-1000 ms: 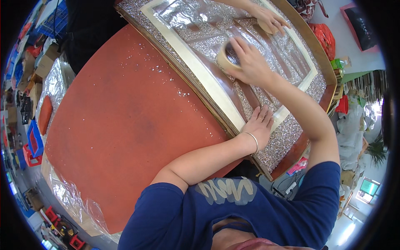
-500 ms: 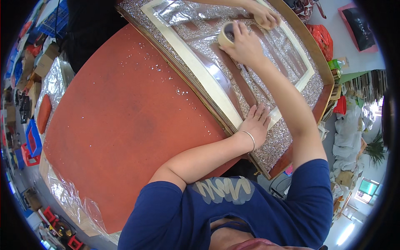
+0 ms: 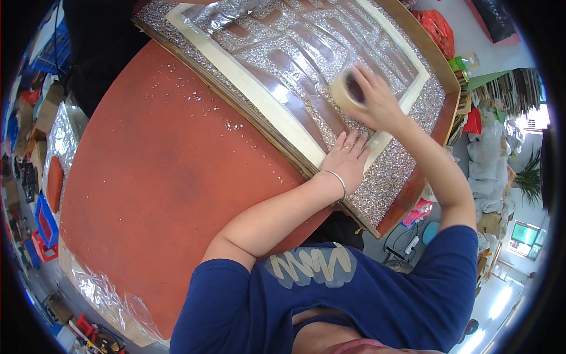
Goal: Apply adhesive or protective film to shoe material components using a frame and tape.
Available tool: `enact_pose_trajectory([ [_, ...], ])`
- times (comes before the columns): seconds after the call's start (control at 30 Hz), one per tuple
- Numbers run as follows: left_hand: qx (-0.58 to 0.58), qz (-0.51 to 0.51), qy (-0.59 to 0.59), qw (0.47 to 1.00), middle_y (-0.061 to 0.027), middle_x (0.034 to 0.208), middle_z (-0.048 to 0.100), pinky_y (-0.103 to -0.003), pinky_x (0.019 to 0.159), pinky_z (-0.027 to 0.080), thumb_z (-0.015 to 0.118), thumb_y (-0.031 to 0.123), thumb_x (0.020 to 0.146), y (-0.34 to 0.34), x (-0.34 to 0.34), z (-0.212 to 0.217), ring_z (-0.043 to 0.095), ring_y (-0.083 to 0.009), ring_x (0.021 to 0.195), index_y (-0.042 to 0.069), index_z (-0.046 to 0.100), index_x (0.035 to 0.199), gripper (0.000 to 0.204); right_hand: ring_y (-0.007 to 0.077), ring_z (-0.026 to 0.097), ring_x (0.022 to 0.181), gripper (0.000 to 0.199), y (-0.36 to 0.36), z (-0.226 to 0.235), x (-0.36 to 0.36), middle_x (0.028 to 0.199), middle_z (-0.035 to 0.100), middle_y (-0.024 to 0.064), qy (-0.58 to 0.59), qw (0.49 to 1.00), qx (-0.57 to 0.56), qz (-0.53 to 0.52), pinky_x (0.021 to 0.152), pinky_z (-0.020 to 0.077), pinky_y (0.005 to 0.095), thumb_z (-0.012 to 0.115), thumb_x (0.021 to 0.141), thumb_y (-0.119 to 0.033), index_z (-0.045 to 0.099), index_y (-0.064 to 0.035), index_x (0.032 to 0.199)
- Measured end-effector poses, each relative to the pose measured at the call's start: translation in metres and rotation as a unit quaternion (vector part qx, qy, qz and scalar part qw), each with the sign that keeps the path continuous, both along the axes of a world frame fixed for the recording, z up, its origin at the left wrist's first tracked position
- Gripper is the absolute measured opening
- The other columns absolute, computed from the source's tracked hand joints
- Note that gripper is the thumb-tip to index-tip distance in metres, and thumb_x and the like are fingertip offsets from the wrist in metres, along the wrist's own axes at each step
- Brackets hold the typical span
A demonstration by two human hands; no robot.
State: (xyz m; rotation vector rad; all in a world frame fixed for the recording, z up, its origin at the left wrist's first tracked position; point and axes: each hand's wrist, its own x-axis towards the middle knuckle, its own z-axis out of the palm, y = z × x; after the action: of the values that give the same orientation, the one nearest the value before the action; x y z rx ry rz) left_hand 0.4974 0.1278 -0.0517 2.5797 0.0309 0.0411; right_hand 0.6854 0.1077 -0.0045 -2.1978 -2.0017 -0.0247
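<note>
A wooden tray (image 3: 453,112) of sparkling flakes (image 3: 392,177) lies at the upper right. On the flakes rests a cream-bordered sheet (image 3: 280,133) with clear film and brown elongated shapes. My left hand (image 3: 346,160) is spread flat over its near corner, fingers stretched out. Just above and to the right, my right hand (image 3: 377,100) grips a wide roll of tape (image 3: 341,94), its dark core facing up right. The roll is over the sheet; whether it touches the film I cannot tell.
A red-brown tabletop (image 3: 171,194) with scattered flakes spreads to the left. Crumpled clear plastic (image 3: 112,289) hangs at its lower left edge. A red plastic bag (image 3: 435,29) lies beyond the tray. A sliver of another person's arm (image 3: 191,2) shows at the top edge.
My right hand has brought the tape roll nearer to my left hand, which stays on the corner. The other person's hand has left the sheet. The whole view has shifted slightly.
</note>
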Motion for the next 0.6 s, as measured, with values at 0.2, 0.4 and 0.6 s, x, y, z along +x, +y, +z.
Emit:
enact_pose_trajectory([
  [0.2,0.048,-0.031,-0.021,0.998,-0.0198,0.145,0.033,-0.051,0.111,0.018,0.042,0.015,0.088,-0.011,0.002,0.005,0.024,-0.0407,0.137,0.000,0.045,0.133,0.048,0.0399,0.045,0.119,0.088,-0.027,-0.006,-0.010,0.140,0.036,0.0218,-0.015,1.000,0.024,-0.013,0.099,0.0374,0.0449,0.074,0.072,-0.040,0.032,0.0012,0.139],
  [0.4,-0.047,-0.005,0.029,0.998,-0.0198,0.122,0.053,-0.048,0.107,0.028,0.047,0.011,0.084,0.010,0.014,0.021,0.041,-0.0377,0.125,-0.002,0.060,0.107,0.030,0.0406,0.056,0.094,0.086,0.112,-0.023,-0.014,0.134,0.041,0.0218,-0.052,0.988,0.146,-0.016,0.086,0.0456,0.0428,0.071,0.074,-0.046,0.035,0.0026,0.135],
  [0.6,0.130,0.233,-0.039,0.963,-0.0237,0.127,0.051,-0.045,0.106,0.030,0.061,0.022,0.084,0.092,-0.005,0.018,0.042,-0.0370,0.125,-0.004,0.060,0.108,0.035,0.0364,0.056,0.099,0.084,0.008,-0.003,-0.018,0.131,0.044,0.0185,-0.034,0.996,0.072,-0.042,0.086,0.0451,0.0417,0.073,0.072,-0.040,0.035,0.0000,0.135],
])
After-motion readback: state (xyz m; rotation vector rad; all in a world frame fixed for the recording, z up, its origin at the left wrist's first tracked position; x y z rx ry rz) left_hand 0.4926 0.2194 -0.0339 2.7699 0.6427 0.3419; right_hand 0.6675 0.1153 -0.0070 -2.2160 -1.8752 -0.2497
